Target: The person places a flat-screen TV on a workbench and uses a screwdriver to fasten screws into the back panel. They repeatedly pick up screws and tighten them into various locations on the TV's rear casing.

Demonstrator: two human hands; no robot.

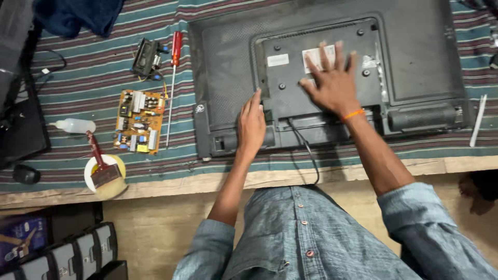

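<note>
Near bench edge (363, 168): both hands (251, 124) (332, 83) flat on television back (415, 52).

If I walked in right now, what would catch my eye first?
A big dark television lies face down on the striped cloth, with the person's right hand spread flat on its back and the left hand at its lower edge. Left of it lie an orange circuit board and a red-handled screwdriver.

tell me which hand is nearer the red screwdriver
Left. The left hand rests on the lower edge of the monitor back, a short way right of the red screwdriver. The right hand lies flat on the raised centre panel, farther right.
</note>
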